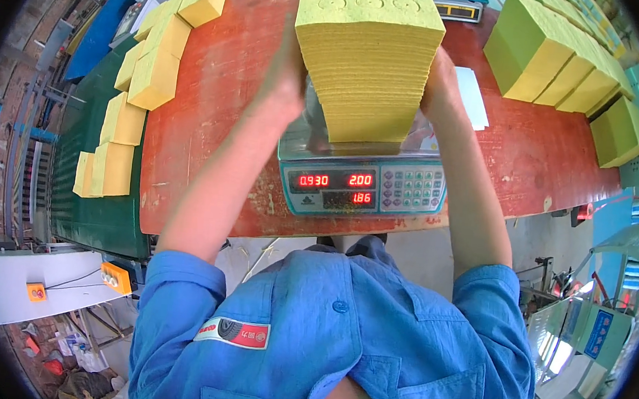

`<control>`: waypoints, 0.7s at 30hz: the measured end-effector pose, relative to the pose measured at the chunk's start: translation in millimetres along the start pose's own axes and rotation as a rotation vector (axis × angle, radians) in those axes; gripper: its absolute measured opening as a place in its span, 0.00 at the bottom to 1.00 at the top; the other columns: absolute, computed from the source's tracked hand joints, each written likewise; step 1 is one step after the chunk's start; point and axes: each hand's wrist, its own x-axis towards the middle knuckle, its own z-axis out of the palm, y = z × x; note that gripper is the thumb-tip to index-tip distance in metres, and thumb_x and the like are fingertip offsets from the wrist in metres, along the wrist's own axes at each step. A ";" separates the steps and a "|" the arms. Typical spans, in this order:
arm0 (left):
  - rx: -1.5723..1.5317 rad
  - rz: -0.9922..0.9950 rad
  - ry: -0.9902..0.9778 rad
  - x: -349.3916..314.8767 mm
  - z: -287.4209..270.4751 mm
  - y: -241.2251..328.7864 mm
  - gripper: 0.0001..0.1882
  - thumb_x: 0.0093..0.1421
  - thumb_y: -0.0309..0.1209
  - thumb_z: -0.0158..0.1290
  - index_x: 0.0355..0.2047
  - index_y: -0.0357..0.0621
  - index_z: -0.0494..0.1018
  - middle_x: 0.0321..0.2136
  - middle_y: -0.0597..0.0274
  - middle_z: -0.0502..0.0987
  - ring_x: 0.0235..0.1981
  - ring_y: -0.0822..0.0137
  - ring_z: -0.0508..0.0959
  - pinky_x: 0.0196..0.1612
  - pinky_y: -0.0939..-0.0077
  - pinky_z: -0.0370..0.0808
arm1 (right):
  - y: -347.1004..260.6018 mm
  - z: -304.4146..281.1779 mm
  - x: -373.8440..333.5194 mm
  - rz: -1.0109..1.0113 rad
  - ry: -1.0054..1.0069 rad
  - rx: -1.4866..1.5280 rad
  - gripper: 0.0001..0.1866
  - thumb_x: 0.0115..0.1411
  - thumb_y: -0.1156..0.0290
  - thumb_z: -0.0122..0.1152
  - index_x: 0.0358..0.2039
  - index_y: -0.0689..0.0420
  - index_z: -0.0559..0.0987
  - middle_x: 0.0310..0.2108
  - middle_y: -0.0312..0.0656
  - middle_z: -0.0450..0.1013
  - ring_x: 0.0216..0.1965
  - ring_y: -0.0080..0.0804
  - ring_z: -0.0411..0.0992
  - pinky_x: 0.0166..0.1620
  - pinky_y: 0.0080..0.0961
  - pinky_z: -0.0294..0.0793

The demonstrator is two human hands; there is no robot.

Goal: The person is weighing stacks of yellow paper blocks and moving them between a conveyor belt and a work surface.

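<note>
A tall stack of yellow paper (371,68) stands on a digital weighing scale (362,188) in front of me. Its top sheet carries pressed ring patterns, and the sides show many thin layers. My left hand (290,77) clasps its left side, while my right hand (436,85) clasps the right side. Most of my fingers are hidden by the paper. Red digits glow on the scale's front panel, beside a keypad. The paper covers most of the scale's metal pan (311,135).
The scale rests on a worn red table (212,131). Yellow paper blocks (156,78) line the green surface (75,158) at left. More yellow stacks (545,52) stand at right. A white sheet (471,99) lies beside my right wrist. Behind is another scale (458,12).
</note>
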 end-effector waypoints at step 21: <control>-0.001 0.111 0.460 -228.6 -160.5 28.6 0.15 0.67 0.37 0.46 0.41 0.36 0.73 0.36 0.52 0.78 0.38 0.62 0.78 0.45 0.69 0.73 | 2.7 -49.7 -230.2 -0.392 0.244 0.079 0.16 0.69 0.70 0.41 0.39 0.67 0.75 0.36 0.50 0.75 0.39 0.33 0.73 0.46 0.29 0.70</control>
